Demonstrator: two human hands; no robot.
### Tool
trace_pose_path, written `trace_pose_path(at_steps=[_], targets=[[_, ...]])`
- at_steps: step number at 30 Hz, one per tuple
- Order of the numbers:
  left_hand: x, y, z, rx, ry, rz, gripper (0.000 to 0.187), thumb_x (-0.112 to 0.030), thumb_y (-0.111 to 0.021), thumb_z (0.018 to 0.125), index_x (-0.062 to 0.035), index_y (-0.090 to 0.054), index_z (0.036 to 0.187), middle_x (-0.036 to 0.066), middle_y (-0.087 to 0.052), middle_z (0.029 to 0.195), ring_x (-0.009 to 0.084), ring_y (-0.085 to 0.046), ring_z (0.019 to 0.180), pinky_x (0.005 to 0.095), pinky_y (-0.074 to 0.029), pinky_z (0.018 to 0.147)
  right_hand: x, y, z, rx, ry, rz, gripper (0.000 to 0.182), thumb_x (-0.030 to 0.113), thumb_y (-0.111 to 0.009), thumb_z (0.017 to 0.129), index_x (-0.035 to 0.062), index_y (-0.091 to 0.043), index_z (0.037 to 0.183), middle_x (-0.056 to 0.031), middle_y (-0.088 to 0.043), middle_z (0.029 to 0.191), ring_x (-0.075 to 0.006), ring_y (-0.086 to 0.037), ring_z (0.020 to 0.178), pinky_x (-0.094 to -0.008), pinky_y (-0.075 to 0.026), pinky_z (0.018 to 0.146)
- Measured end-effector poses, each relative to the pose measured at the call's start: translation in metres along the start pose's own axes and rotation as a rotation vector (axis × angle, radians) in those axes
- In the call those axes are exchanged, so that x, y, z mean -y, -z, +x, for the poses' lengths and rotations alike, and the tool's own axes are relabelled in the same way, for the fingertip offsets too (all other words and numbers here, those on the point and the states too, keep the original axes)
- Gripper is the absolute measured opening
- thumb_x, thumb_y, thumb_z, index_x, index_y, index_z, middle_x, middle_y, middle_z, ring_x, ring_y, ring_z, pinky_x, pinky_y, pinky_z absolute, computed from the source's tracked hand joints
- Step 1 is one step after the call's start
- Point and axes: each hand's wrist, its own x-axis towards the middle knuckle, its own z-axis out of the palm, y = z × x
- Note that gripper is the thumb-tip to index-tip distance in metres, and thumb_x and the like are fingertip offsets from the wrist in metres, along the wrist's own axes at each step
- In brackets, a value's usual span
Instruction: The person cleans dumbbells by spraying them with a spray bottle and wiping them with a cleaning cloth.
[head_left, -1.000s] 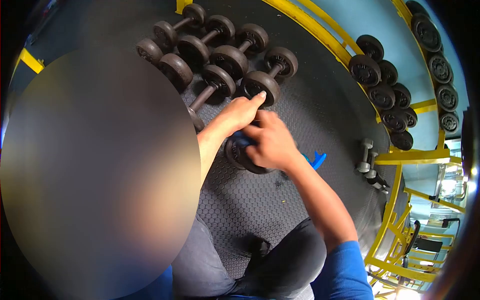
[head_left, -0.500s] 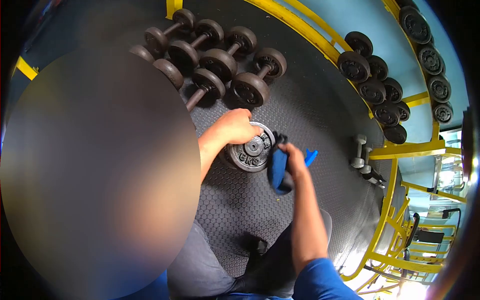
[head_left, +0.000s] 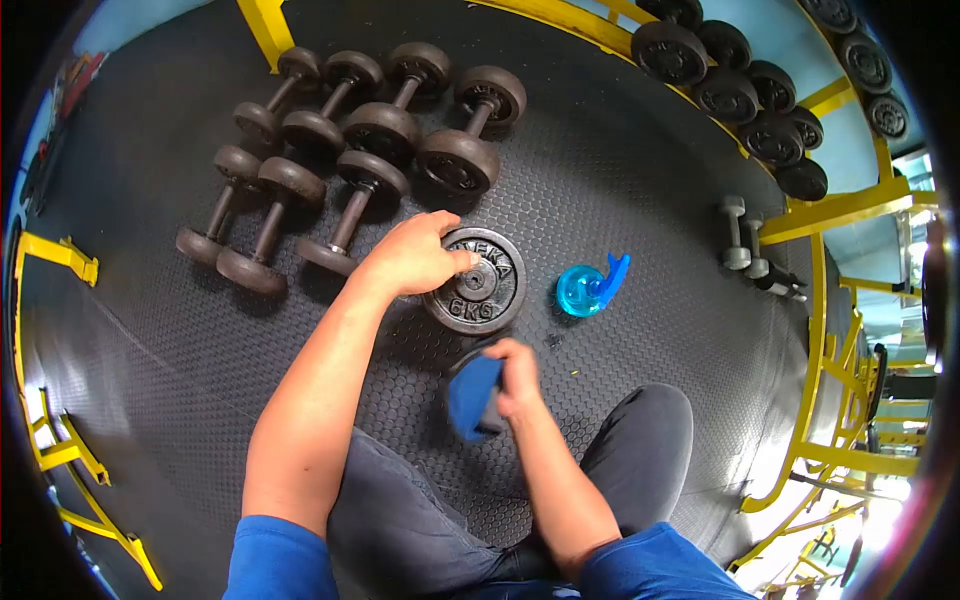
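My left hand grips a round 6 KG weight plate at its upper left. Its thumb lies on the raised face and its fingers go over the rim. The plate's lettering faces up, just above the rubber floor. Below the plate, nearer my knees, my right hand is closed around a blue-and-black cloth, smeared by motion. The cloth is apart from the plate's face. A spray bottle with clear blue liquid and a blue trigger head stands to the right of the plate.
Several dumbbells lie in rows on the black mat beyond my left hand. A yellow rack with more dumbbells and plates runs along the right. Small grey dumbbells lie by its base. Yellow frame legs stand at left.
My right hand with the cloth has moved off the plate's right edge, down towards my knees. My left hand stays on the plate. The view has shifted, showing the spray bottle and more dumbbells.
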Motion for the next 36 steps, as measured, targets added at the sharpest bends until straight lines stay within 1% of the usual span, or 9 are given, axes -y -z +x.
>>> trace_pose_path(at_steps=[4, 7, 9, 12, 17, 21, 23, 29, 36], targets=[[-0.024, -0.001, -0.001, -0.023, 0.028, 0.018, 0.068, -0.038, -0.070, 0.087, 0.0070, -0.052, 0.135, 0.027, -0.058, 0.132, 0.0324, -0.057, 0.125, 0.0387, -0.044, 0.106, 0.057, -0.016, -0.010, -0.280, 0.882, -0.301, 0.052, -0.002, -0.056, 0.074, 0.0037, -0.050, 0.126, -0.0091, -0.054, 0.103, -0.0222, -0.058, 0.086, -0.0374, -0.052, 0.080], [-0.033, -0.011, 0.004, -0.027, 0.064, -0.087, 0.066, -0.039, -0.068, 0.090, 0.0080, -0.052, 0.134, 0.026, -0.058, 0.133, 0.0317, -0.057, 0.125, 0.0377, -0.044, 0.106, 0.068, -0.052, -0.012, -0.432, 1.226, -1.412, 0.048, 0.008, -0.062, 0.073, -0.0006, -0.057, 0.120, -0.0165, -0.056, 0.107, -0.0326, -0.057, 0.099, -0.0463, -0.051, 0.084], [-0.027, -0.023, 0.007, 0.034, 0.025, -0.281, 0.057, -0.037, -0.060, 0.097, 0.0066, -0.054, 0.133, 0.020, -0.061, 0.131, 0.0238, -0.057, 0.122, 0.0340, -0.042, 0.106, 0.055, -0.085, -0.031, -0.283, 0.999, -1.839, 0.046, 0.017, -0.062, 0.075, -0.0033, -0.058, 0.117, -0.0186, -0.056, 0.108, -0.0351, -0.055, 0.101, -0.0486, -0.050, 0.079], [-0.060, -0.006, -0.009, 0.314, 0.179, -0.370, 0.052, -0.036, -0.059, 0.099, 0.0055, -0.056, 0.131, 0.014, -0.064, 0.126, 0.0188, -0.057, 0.117, 0.0316, -0.041, 0.104, 0.028, -0.079, -0.026, 0.097, 1.248, -1.834, 0.036, 0.018, -0.060, 0.077, -0.0034, -0.063, 0.106, -0.0190, -0.056, 0.105, -0.0334, -0.057, 0.097, -0.0452, -0.051, 0.071], [-0.049, -0.010, -0.009, 0.061, 0.021, -0.467, 0.045, -0.035, -0.056, 0.101, 0.0049, -0.062, 0.122, 0.009, -0.067, 0.114, 0.0140, -0.058, 0.109, 0.0306, -0.042, 0.101, 0.086, -0.091, -0.016, -0.360, 1.207, -1.585, 0.023, 0.018, -0.061, 0.079, 0.0020, -0.065, 0.095, -0.0140, -0.055, 0.098, -0.0315, -0.057, 0.097, -0.0440, -0.052, 0.073], [-0.035, 0.000, -0.001, 0.074, 0.170, -0.280, 0.043, -0.035, -0.057, 0.100, 0.0051, -0.064, 0.115, 0.006, -0.068, 0.101, 0.0125, -0.059, 0.097, 0.0302, -0.046, 0.093, 0.072, -0.096, 0.000, 0.119, 1.295, -1.954, 0.025, 0.020, -0.059, 0.081, 0.0020, -0.071, 0.093, -0.0112, -0.061, 0.104, -0.0282, -0.055, 0.101, -0.0412, -0.049, 0.079], [-0.030, 0.003, 0.003, 0.040, 0.139, -0.204, 0.050, -0.039, -0.057, 0.098, 0.0060, -0.064, 0.118, 0.012, -0.070, 0.110, 0.0188, -0.064, 0.098, 0.0322, -0.049, 0.090, 0.076, -0.091, 0.004, -0.066, 1.420, -1.879, 0.022, 0.020, -0.060, 0.079, 0.0032, -0.071, 0.088, -0.0106, -0.061, 0.100, -0.0271, -0.057, 0.098, -0.0393, -0.051, 0.073], [-0.046, 0.005, -0.003, 0.123, 0.207, 0.162, 0.061, -0.043, -0.057, 0.094, 0.0086, -0.060, 0.125, 0.026, -0.062, 0.127, 0.0323, -0.058, 0.123, 0.0360, -0.043, 0.105, 0.073, -0.046, -0.028, -0.457, 1.224, -1.976, 0.018, 0.018, -0.060, 0.078, 0.0029, -0.067, 0.084, -0.0090, -0.057, 0.090, -0.0235, -0.059, 0.084, -0.0351, -0.055, 0.059], [-0.048, 0.009, -0.003, 0.116, 0.225, 0.310, 0.062, -0.046, -0.056, 0.094, 0.0070, -0.060, 0.126, 0.028, -0.062, 0.125, 0.0368, -0.058, 0.122, 0.0385, -0.043, 0.105, 0.066, -0.061, -0.059, 0.014, 1.031, -1.911, 0.023, 0.021, -0.061, 0.078, 0.0014, -0.071, 0.085, -0.0137, -0.061, 0.091, -0.0296, -0.063, 0.086, -0.0368, -0.059, 0.068]])
